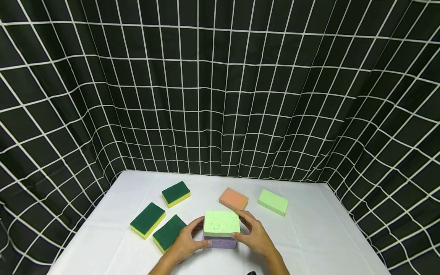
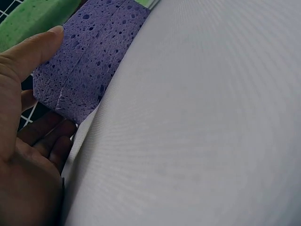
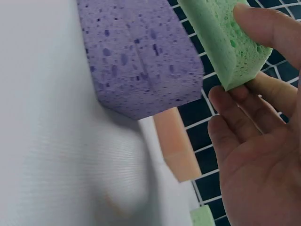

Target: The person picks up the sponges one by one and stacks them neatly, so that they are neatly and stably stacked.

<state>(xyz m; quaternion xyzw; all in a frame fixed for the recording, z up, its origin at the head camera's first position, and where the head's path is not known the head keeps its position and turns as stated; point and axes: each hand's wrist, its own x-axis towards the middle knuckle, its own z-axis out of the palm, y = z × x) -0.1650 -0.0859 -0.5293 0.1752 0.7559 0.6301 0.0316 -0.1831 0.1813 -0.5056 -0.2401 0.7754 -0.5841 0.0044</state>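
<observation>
A light green sponge (image 1: 221, 222) is held over a purple sponge block (image 1: 220, 243) on the white table, near its front. My right hand (image 1: 255, 233) pinches the green sponge, thumb on its front side and fingers behind. In the right wrist view, a gap shows between this green sponge (image 3: 225, 42) and the purple block (image 3: 141, 61). My left hand (image 1: 186, 241) holds the purple block from the left, thumb at its front and fingers behind. A thin line runs along the purple side (image 2: 94, 52) in the left wrist view.
Several green-and-yellow scrub sponges (image 1: 148, 219) lie to the left, one (image 1: 170, 233) right beside my left hand. An orange sponge (image 1: 233, 198) lies behind the purple block, and another light green sponge (image 1: 273, 202) to the right. A black curtain with white grid lines (image 1: 220, 95) surrounds the table (image 1: 319, 229).
</observation>
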